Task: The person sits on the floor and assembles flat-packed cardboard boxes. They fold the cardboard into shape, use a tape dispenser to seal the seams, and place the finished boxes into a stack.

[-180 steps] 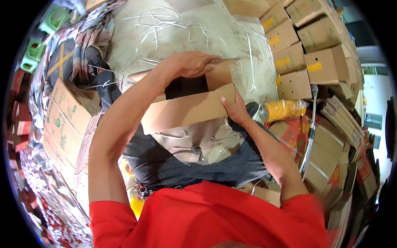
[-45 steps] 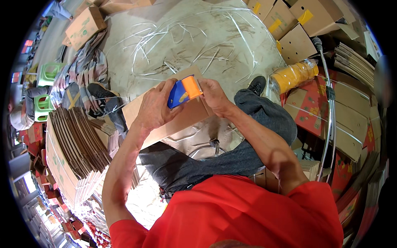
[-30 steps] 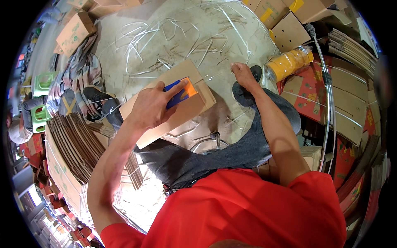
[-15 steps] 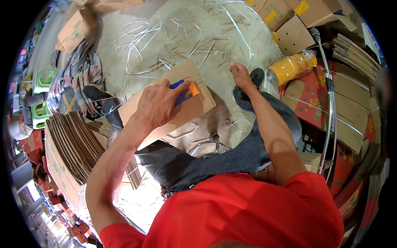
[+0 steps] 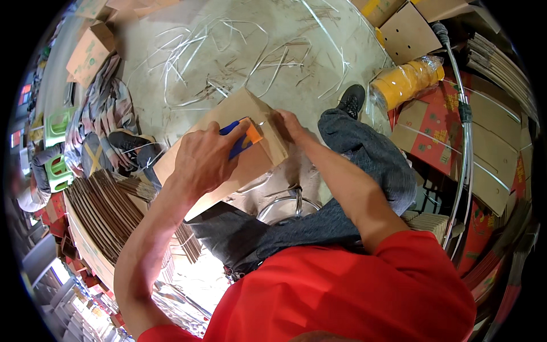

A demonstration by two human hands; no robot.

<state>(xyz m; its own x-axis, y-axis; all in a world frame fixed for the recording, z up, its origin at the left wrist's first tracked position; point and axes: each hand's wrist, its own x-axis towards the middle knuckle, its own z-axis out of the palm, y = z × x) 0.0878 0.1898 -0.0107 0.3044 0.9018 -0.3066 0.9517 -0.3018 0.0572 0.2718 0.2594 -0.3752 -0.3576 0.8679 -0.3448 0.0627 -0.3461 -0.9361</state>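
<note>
A brown cardboard box (image 5: pixel 213 162) lies slanted above my left leg, its long top face turned up. On that face, near the right end, my left hand (image 5: pixel 204 158) is closed round a blue and orange tape dispenser (image 5: pixel 242 139). A small shiny spot shows beside the orange edge. My right hand (image 5: pixel 289 125) touches the right end of the box, its fingers mostly hidden against the cardboard.
White strapping strips (image 5: pixel 185 54) and scraps litter the floor beyond the box. Flattened cartons (image 5: pixel 105 211) are stacked at the left. At the right are wrapped yellow tape rolls (image 5: pixel 407 82), red and brown cartons (image 5: pixel 427 134) and a metal pole (image 5: pixel 464 131).
My right hand has moved left, from above the right shoe to the end of the box. The left hand and tape dispenser have shifted slightly left with the box.
</note>
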